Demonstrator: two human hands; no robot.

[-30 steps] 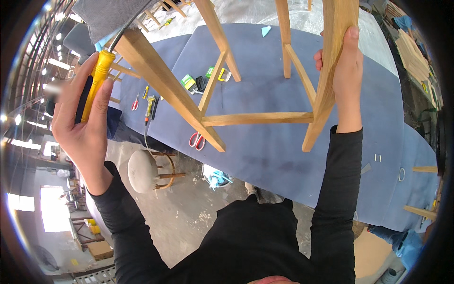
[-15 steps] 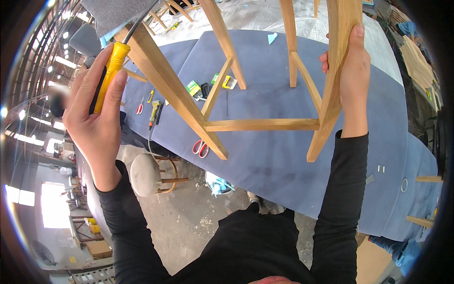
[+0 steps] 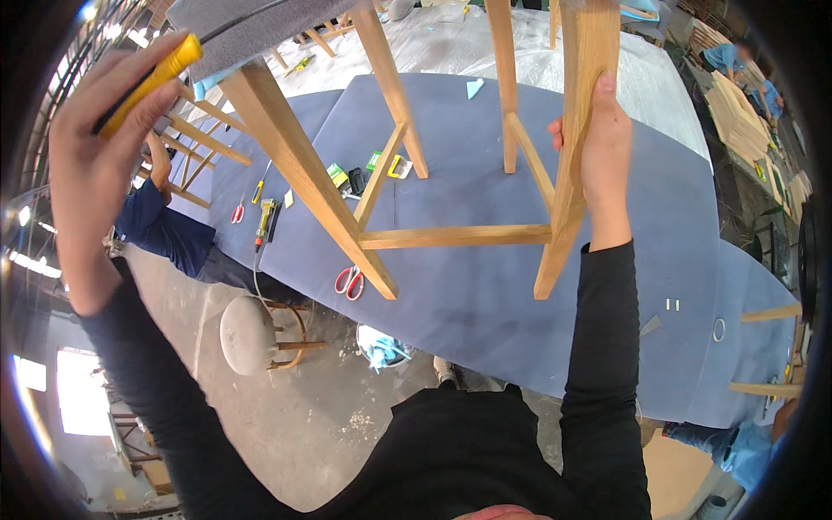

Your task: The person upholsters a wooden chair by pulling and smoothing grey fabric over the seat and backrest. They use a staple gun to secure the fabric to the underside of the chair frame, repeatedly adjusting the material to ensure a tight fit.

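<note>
A wooden stool frame (image 3: 451, 236) is held up over the blue table, its legs pointing toward me and its grey padded seat (image 3: 234, 26) at the top edge. My right hand (image 3: 598, 147) is wrapped around the right front leg. High at the left, my left hand (image 3: 87, 165) grips a screwdriver with a yellow and black handle (image 3: 156, 78); its dark shaft reaches to the grey seat's underside.
Red-handled scissors (image 3: 349, 282), a yellow power tool (image 3: 264, 217) and small green and yellow items lie on the blue table (image 3: 485, 303). A round padded stool (image 3: 251, 334) stands on the floor below. A person in blue sits at left; other people work at far right.
My left hand with the screwdriver has risen and tilted toward the seat. The stool frame sits higher in view, and my head has turned so the table appears further down.
</note>
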